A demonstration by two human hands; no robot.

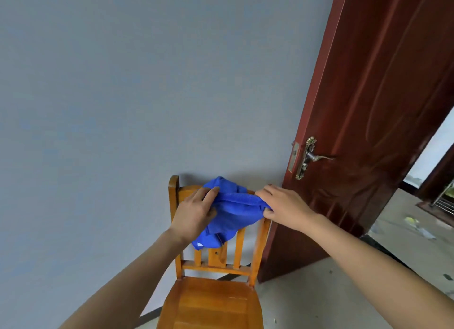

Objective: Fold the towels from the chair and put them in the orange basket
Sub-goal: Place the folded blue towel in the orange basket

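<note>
In the head view, a blue towel (231, 210) hangs bunched over the top rail of a wooden chair (216, 301) that stands against a grey wall (122, 95). The left hand (194, 213) has its grip closed on the towel's left side; the right hand (282, 205) pinches its right edge. A dark red door (373, 107) stands just beside the chair's right post. The chair seat is bare.

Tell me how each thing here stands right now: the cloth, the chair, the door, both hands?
Bright blue cloth towel: bunched, draped over the chair's top rail, held at both ends.
Orange-brown wooden slat-back chair: upright against the wall, seat bare.
Dark red wooden door: swung open.
Brass door handle: level, untouched.
Left hand: fingers closed on the towel.
Right hand: fingers pinching the towel's other end.
</note>
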